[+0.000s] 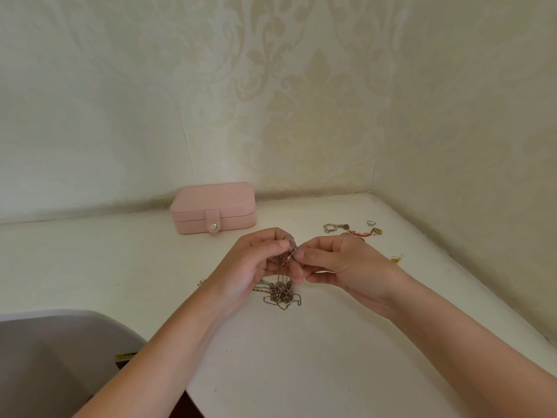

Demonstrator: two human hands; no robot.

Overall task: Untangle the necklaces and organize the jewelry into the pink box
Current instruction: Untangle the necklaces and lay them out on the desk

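Note:
A tangle of thin silver and gold necklaces [280,292] lies on the white table [301,357], with part of it lifted up. My left hand [253,267] and my right hand [337,267] meet above the pile, and both pinch the raised strands between thumb and fingers. The pink box [212,206] stands closed, with its snap tab fastened, behind the hands against the wall.
More jewelry lies at the back right: a silver chain bracelet [334,227], a red and gold piece [366,232], a ring [371,222] and a small yellow piece [397,258]. Patterned walls close the back and right. A grey chair [54,366] fills the lower left.

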